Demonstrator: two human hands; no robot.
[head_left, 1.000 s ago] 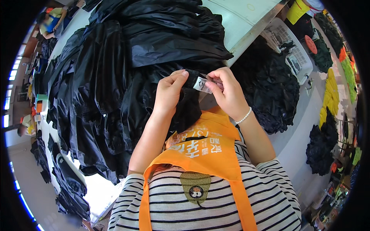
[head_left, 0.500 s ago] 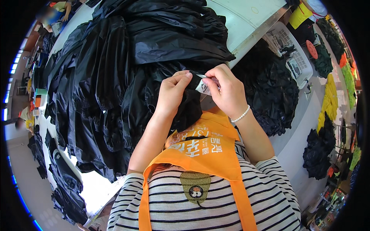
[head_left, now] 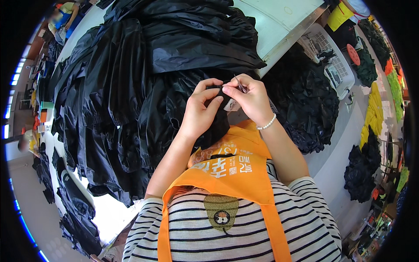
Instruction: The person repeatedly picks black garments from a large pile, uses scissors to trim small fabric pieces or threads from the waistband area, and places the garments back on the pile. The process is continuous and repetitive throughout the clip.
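Note:
A black garment (head_left: 183, 94) of thin, slightly shiny cloth lies in front of me, its edge drawn up between my hands. My left hand (head_left: 201, 107) pinches that dark edge between thumb and fingers. Close beside it, my right hand (head_left: 252, 99) is closed around what look like small thread snips (head_left: 240, 84), a slim pointed metal tool mostly covered by the fingers. The right thumb and forefinger also meet the cloth edge. Below the right fingertips hangs a white label (head_left: 232, 105), partly hidden by the hand.
A large heap of black garments (head_left: 113, 74) covers the pale table (head_left: 279, 17) on the left and ahead. More black garments (head_left: 305, 96) lie to the right beside a white plastic basket (head_left: 345, 76). Yellow cloth (head_left: 373, 109) is farther right. A person (head_left: 65, 19) is at the far left.
Both hands have come closer together, the left moving right and slightly down. The snips have turned point upward in the right hand, and the label now shows less.

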